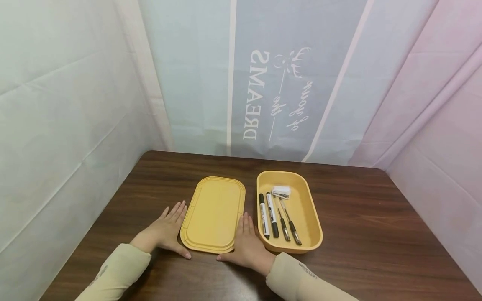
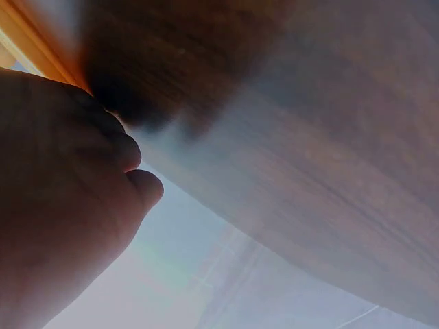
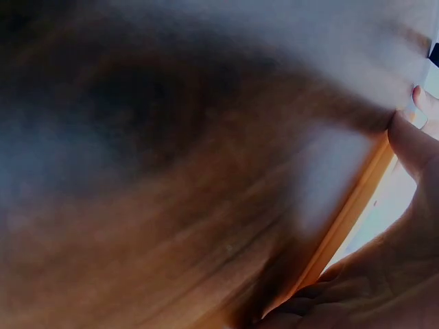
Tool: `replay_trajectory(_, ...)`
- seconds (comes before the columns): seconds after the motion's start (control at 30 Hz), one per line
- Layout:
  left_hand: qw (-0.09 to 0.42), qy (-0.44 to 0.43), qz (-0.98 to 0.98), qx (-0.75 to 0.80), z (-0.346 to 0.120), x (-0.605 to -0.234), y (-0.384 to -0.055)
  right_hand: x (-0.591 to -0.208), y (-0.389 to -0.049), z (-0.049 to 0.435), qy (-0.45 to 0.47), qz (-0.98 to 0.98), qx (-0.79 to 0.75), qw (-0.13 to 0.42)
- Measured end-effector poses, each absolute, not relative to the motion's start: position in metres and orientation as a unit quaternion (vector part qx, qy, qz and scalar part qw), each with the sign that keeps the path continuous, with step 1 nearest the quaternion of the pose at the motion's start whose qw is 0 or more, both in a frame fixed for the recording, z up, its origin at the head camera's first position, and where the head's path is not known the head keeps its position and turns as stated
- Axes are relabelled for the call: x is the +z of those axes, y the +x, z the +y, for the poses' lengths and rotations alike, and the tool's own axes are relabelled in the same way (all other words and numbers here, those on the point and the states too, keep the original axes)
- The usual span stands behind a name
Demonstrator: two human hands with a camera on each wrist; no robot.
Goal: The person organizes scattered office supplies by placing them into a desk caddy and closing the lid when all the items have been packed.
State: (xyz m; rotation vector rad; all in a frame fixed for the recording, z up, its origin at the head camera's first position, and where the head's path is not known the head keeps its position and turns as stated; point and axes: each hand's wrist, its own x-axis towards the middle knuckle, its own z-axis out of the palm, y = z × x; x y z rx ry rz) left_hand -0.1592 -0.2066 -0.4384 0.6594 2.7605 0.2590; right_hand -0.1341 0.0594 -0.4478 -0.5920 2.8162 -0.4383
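A yellow rectangular lid (image 1: 215,212) with rounded corners lies flat on the dark wood table. My left hand (image 1: 168,229) is at its left edge, fingers straight and pointing away from me, thumb toward the near corner. Along the right edge lies my right hand (image 1: 246,246), with straight fingers between the lid and a yellow box (image 1: 306,213). The left wrist view shows the left hand (image 2: 62,185) beside a yellow edge (image 2: 48,51). In the right wrist view, the right hand (image 3: 377,281) meets another yellow edge (image 3: 346,212). Neither hand curls round the lid.
Inside the open box lie two markers (image 1: 264,217), two pens (image 1: 290,223) and a small white item (image 1: 281,191) whose kind I cannot tell. The table (image 1: 369,234) ends at a hanging curtain (image 1: 196,83) at the back, with pale cloth on both sides.
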Motion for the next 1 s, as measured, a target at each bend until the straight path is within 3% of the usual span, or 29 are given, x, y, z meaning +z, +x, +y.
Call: replay_trajectory(1.0,0.134,0.221,0.960,0.108,-0.2051,-0.4448,-0.1564,-0.4493,-0.1391,0.0630,-0.214,0.945,-0.219,0.112)
